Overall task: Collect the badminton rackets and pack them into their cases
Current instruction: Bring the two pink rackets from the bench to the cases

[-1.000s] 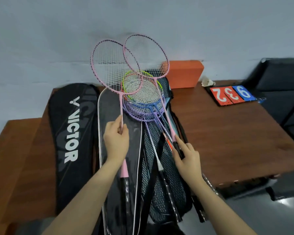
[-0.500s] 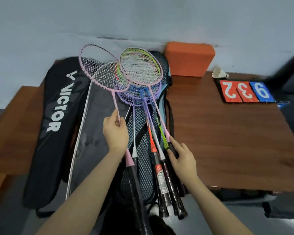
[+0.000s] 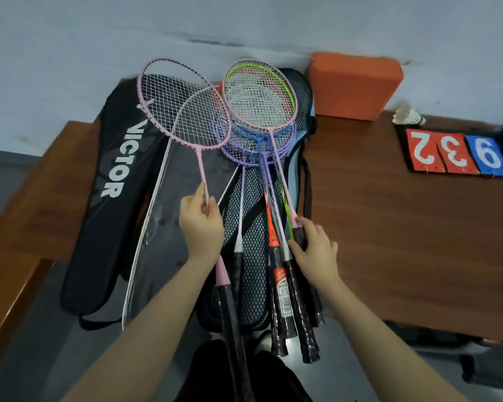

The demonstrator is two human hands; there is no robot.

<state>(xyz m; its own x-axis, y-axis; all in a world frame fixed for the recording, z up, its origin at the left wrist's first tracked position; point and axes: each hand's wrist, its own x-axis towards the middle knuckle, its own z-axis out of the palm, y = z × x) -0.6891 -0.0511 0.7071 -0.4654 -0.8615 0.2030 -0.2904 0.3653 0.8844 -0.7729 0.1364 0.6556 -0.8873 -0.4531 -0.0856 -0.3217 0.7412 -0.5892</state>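
Observation:
My left hand [image 3: 201, 224] pinches the thin shaft of a pink racket [image 3: 183, 110], whose head lies over a grey case [image 3: 169, 227] with a white rim. My right hand [image 3: 314, 250] grips the black handle of a second pink racket [image 3: 259, 97], which tops a pile of several rackets [image 3: 262, 146] in purple, blue, green and orange. That pile rests on a black mesh case [image 3: 253, 271] with a light blue edge. A black Victor case [image 3: 114, 181] lies furthest left.
The cases lie on a brown wooden table [image 3: 389, 227] against a pale wall. An orange block [image 3: 352, 85] sits at the back, with a shuttlecock [image 3: 408, 116] and a flip scoreboard [image 3: 456, 152] to the right. A lower wooden bench [image 3: 18, 221] stands at the left.
The view has tilted down and closer. Both pink rackets have come lower, and the right-hand one now lies flat on the pile; my right hand rests lower on its handle.

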